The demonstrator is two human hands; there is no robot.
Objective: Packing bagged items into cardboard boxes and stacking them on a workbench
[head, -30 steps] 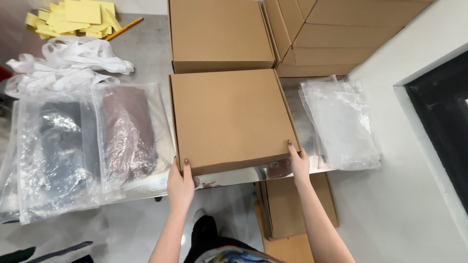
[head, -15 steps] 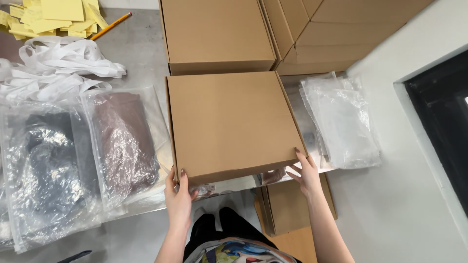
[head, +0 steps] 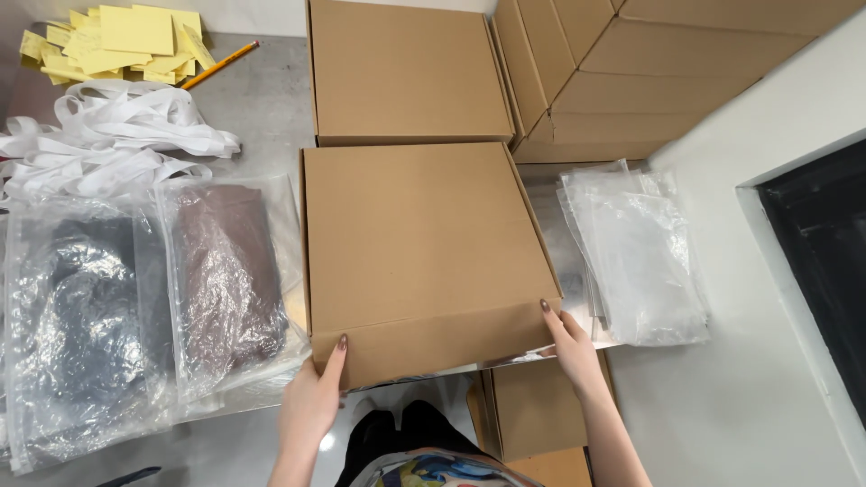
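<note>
A closed brown cardboard box [head: 415, 243] lies on the metal table [head: 262, 104], its front face tipped up toward me. My left hand [head: 311, 397] holds the box's lower left front corner, a finger up against the front face. My right hand [head: 570, 347] holds the lower right front corner, fingertips on the edge. A second closed box [head: 406, 72] sits right behind it.
Two clear bags with folded dark and brown garments [head: 135, 298] lie to the left. White fabric strips [head: 108, 135], yellow paper slips [head: 126, 41] and a pencil [head: 219, 63] lie farther back. Empty clear bags [head: 636, 252] are stacked right. More boxes [head: 631, 72] stand back right, flat cardboard [head: 532, 406] below.
The box has come nearer the table's front edge and its front face now shows more. Both hands shifted lower along its front corners.
</note>
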